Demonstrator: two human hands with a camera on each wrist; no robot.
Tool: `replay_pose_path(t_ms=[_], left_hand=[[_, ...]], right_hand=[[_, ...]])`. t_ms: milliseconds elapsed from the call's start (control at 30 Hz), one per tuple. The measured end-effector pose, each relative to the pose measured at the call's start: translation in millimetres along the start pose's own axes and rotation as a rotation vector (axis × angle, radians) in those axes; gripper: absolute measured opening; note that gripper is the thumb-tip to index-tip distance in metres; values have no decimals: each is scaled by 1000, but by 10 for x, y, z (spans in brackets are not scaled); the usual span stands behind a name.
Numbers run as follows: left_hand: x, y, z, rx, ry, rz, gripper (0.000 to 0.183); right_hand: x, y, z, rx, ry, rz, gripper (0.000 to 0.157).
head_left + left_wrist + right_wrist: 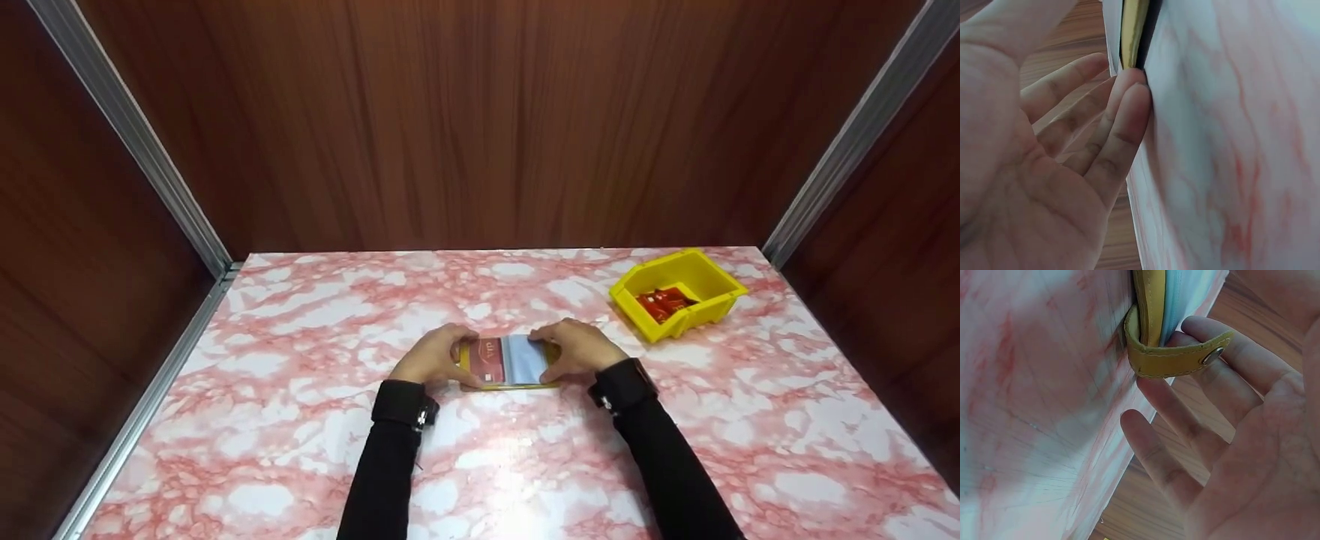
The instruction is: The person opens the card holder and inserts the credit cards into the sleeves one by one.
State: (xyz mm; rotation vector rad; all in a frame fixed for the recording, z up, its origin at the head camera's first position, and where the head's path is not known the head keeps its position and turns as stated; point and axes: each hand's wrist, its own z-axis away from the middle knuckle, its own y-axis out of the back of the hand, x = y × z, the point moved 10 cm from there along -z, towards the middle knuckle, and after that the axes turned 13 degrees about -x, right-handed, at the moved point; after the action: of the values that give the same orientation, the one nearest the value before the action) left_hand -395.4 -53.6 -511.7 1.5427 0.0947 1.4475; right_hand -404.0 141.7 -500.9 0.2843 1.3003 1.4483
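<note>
A yellow card holder (525,361) lies spread out on the table in front of me, with clear plastic sleeves showing. In its left half a red card (486,356) shows. My left hand (435,356) holds the left end, thumb at the near edge and fingers at the far side. At the other end my right hand (579,349) holds it the same way. The right wrist view shows a yellow strap (1174,363) with a metal snap (1212,356) curving out from the holder beside the fingers. In the left wrist view, fingertips touch the holder's yellow edge (1133,31).
A yellow plastic bin (709,311) stands at the back right of the table, with red cards (666,304) inside. Brown wood-grain panels (480,127) rise behind and on both sides of the marbled pink-and-white table (285,450).
</note>
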Motion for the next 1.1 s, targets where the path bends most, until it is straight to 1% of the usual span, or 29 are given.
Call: replay_pose_path(t_ms=[67,133,200,233,300,333,367,400,433,467,500,567,633,733,800,900,967,1033,1100], left_hand=[[-4,14,11,10,0,-18,83],[-17,25,22,18,7,-30,80],[-36,27,31,18,19,-31,78],[-45,24,33,14,25,-36,76],[-38,28,35,13,24,-64,75],[-29,32,35,13,18,-76,75],[-17,34,33,11,12,-85,75],[-5,39,29,13,2,-98,75],[6,45,29,13,-3,-105,75],[14,48,31,12,-7,-109,75],[15,47,33,8,-5,-107,75],[13,44,44,6,-7,-106,75],[7,40,54,2,-6,-107,74],[12,37,53,4,-11,-112,75],[12,33,45,1,-10,-103,76],[12,32,43,8,-2,-96,78],[11,29,38,14,3,-94,78],[20,5,14,11,3,-103,78],[42,-27,-20,3,-5,-109,77]], right_hand=[[-8,17,-16,-3,10,-8,74],[13,65,-2,2,17,-72,76],[81,193,43,55,28,-144,73],[142,296,86,105,31,-185,70],[335,563,217,245,15,-255,61],[465,716,298,330,-9,-268,56],[599,876,385,419,-36,-253,52],[743,1018,469,494,-71,-240,50],[893,1140,549,552,-124,-226,49],[1046,1234,611,587,-184,-214,50],[1185,1306,655,603,-242,-197,52],[1430,1381,689,582,-335,-177,59],[1632,1381,687,522,-411,-183,66],[1857,1332,673,435,-481,-199,73],[1903,1281,688,392,-508,-198,76],[1885,1186,715,350,-527,-196,73],[1837,1144,734,329,-535,-154,69],[1902,1087,753,300,-564,-201,63],[2002,1063,759,254,-606,-159,54]])
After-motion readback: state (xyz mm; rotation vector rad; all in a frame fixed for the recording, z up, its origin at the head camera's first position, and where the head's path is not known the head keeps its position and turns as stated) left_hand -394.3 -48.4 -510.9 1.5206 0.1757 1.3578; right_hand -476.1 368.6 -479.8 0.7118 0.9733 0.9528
